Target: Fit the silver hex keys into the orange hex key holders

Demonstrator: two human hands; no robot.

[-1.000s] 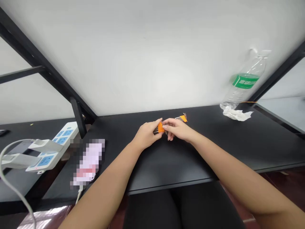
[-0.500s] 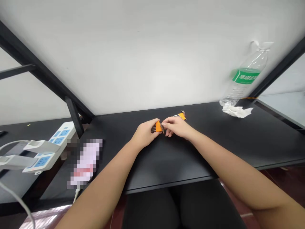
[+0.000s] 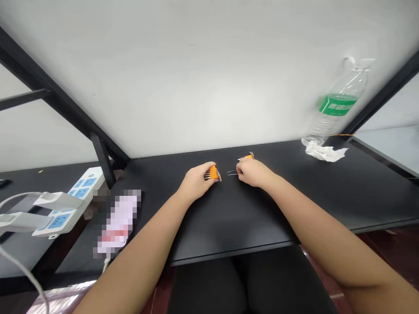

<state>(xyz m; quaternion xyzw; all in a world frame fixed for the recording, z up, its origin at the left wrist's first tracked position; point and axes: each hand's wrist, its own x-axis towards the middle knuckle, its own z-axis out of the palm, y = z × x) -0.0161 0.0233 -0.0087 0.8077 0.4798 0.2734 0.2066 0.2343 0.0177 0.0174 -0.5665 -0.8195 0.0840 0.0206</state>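
Observation:
Between the fingertips of my left hand [image 3: 195, 181] is an orange holder [image 3: 214, 172] with several hex keys in it, their long shanks pointing left into my palm and their short bent ends on the right. A short gap away, my right hand [image 3: 251, 172] is closed around a thin dark hex key [image 3: 232, 171]. Its shank sticks out leftward, and a lighter thin line runs just below it; whether that is a second key or a reflection I cannot tell. Behind my right hand lies another orange hex key holder [image 3: 249, 156], partly covered by the hand.
At the right back, a clear plastic bottle [image 3: 337, 104] with a green label leans near the wall, beside a crumpled white tissue [image 3: 325, 152]. A pixelated phone [image 3: 119, 222] on a cable lies at left, near a white power strip [image 3: 83, 192] with plugs. The black table [image 3: 229, 222] has a front edge before my legs.
My right hand has moved right, away from the left-hand holder, with a hex key now out in its fingers. My left hand has shifted slightly left with the holder.

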